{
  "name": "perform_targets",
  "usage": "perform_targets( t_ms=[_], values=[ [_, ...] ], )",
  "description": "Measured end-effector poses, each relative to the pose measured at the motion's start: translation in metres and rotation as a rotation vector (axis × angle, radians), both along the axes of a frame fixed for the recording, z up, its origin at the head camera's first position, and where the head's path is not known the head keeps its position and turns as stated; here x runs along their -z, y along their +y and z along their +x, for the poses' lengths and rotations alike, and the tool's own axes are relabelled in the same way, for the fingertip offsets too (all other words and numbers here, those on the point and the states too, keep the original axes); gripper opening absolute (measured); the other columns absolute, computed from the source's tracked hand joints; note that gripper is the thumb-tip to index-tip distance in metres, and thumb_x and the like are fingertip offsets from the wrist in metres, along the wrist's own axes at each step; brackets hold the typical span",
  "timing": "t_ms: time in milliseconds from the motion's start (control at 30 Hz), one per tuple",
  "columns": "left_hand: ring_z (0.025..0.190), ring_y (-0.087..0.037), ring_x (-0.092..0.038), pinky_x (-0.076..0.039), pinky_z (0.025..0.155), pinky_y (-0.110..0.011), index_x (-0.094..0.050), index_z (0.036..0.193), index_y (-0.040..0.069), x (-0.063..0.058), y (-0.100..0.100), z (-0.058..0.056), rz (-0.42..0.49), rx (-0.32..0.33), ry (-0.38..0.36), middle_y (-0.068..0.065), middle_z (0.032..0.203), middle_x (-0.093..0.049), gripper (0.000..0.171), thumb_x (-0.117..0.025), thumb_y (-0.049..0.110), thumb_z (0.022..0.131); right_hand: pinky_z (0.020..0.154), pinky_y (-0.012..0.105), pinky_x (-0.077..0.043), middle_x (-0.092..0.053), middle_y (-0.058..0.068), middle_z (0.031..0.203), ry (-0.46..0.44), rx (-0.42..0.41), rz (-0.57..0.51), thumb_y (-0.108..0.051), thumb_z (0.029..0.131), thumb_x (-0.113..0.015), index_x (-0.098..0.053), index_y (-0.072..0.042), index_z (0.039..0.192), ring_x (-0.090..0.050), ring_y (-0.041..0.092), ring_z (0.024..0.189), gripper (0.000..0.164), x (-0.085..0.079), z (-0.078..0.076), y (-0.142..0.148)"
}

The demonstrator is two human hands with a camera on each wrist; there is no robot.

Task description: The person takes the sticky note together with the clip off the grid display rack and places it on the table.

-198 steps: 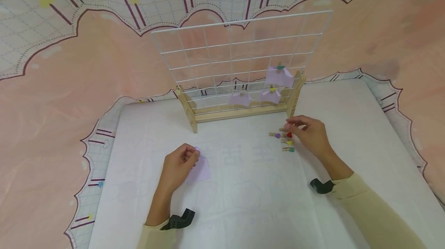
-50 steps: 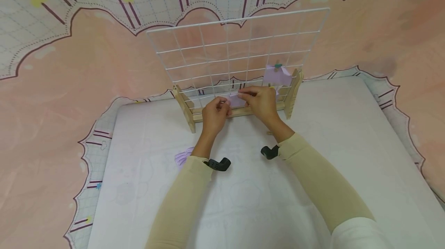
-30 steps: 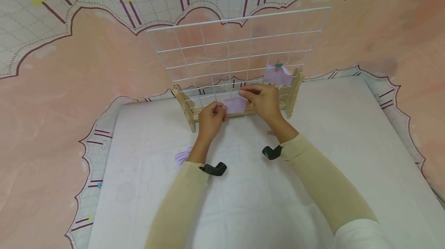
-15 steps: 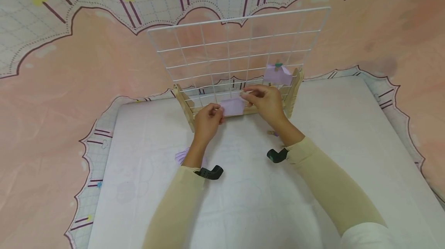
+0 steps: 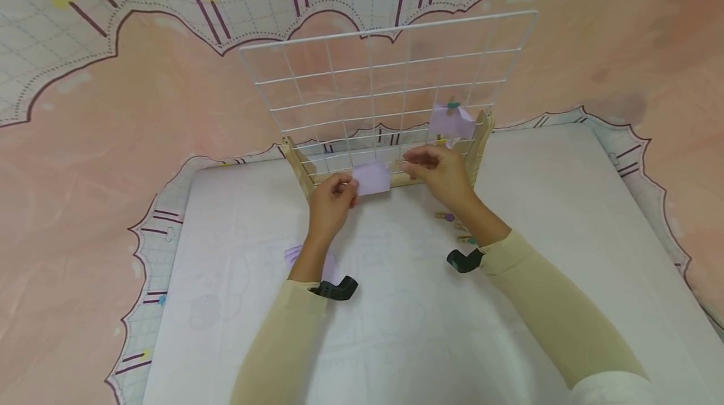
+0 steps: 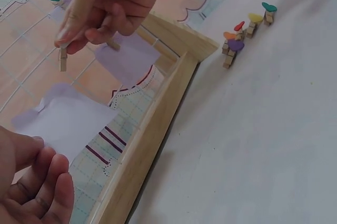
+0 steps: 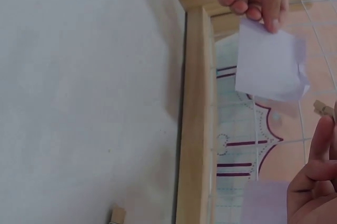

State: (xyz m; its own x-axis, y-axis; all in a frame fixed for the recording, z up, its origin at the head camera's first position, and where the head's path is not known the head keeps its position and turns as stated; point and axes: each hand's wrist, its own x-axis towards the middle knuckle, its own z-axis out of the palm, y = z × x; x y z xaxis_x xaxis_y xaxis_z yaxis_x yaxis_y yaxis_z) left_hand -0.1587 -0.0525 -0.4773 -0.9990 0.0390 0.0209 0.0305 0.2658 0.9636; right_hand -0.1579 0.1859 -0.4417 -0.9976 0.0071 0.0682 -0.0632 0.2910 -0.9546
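Observation:
My left hand point(image 5: 330, 207) pinches a small pale purple paper point(image 5: 371, 178) by its edge, in front of the lower part of a white wire grid point(image 5: 390, 68). One corner of the paper is creased, as the right wrist view shows. My right hand point(image 5: 440, 172) pinches a mini wooden clothespin point(image 6: 63, 60) between thumb and forefinger, just right of the paper; fingers cover its other end. Another purple paper point(image 5: 451, 122) hangs on the grid under a teal heart clothespin point(image 5: 452, 106). A lower clipped paper point(image 6: 129, 60) is partly behind my right hand in the head view.
The grid stands in a wooden base point(image 5: 410, 180) on a white tabletop point(image 5: 396, 317). Several heart-topped clothespins point(image 6: 236, 45) lie on the table near my right wrist. Purple papers point(image 5: 296, 256) lie partly under my left forearm. A patterned cloth point(image 5: 170, 90) is behind.
Both hands worked at the grid's lower wires 1.7 seconds ago. The paper has come down and left, away from the wires, with my left hand. My right hand has drawn right with the clothespin.

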Motion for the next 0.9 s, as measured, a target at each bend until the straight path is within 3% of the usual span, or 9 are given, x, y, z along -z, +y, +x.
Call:
perform_targets(
  t_ms=[333, 567, 800, 900],
  values=[
    [0.066, -0.009, -0.066, -0.060, 0.066, -0.022, -0.072, 0.100, 0.002, -0.002, -0.009, 0.011, -0.012, -0.007, -0.032, -0.012, 0.080, -0.070, 0.015, -0.069, 0.016, 0.098, 0.078, 0.023, -0.060, -0.069, 0.014, 0.109, -0.039, -0.057, -0.062, -0.014, 0.092, -0.077, -0.071, 0.002, 0.114, -0.070, 0.011, 0.084, 0.027, 0.006, 0.013, 0.014],
    [0.068, -0.010, -0.067, -0.060, 0.067, -0.022, -0.072, 0.102, 0.003, -0.003, -0.016, 0.018, -0.005, 0.001, -0.072, -0.011, 0.082, -0.070, 0.015, -0.069, 0.017, 0.098, 0.060, 0.019, -0.048, -0.066, 0.007, 0.111, -0.086, -0.061, -0.020, -0.021, 0.093, -0.077, -0.071, -0.005, 0.116, -0.059, 0.011, 0.079, 0.029, 0.007, 0.026, 0.024],
    [0.068, -0.012, -0.066, -0.059, 0.067, -0.022, -0.073, 0.105, 0.003, -0.006, -0.024, 0.026, -0.038, -0.003, -0.099, -0.014, 0.086, -0.070, 0.016, -0.069, 0.018, 0.098, 0.079, 0.017, -0.057, -0.068, 0.012, 0.119, -0.111, -0.076, -0.022, -0.021, 0.095, -0.074, -0.069, -0.003, 0.119, -0.068, 0.011, 0.098, 0.030, 0.014, 0.034, 0.033],
    [0.069, -0.011, -0.065, -0.058, 0.068, -0.021, -0.074, 0.107, 0.004, -0.007, -0.027, 0.029, -0.047, -0.006, -0.110, -0.014, 0.090, -0.071, 0.018, -0.070, 0.018, 0.098, 0.083, 0.019, -0.058, -0.070, 0.010, 0.118, -0.115, -0.075, -0.015, -0.022, 0.095, -0.074, -0.071, -0.004, 0.119, -0.068, 0.012, 0.099, 0.030, 0.016, 0.038, 0.037]
  ],
)
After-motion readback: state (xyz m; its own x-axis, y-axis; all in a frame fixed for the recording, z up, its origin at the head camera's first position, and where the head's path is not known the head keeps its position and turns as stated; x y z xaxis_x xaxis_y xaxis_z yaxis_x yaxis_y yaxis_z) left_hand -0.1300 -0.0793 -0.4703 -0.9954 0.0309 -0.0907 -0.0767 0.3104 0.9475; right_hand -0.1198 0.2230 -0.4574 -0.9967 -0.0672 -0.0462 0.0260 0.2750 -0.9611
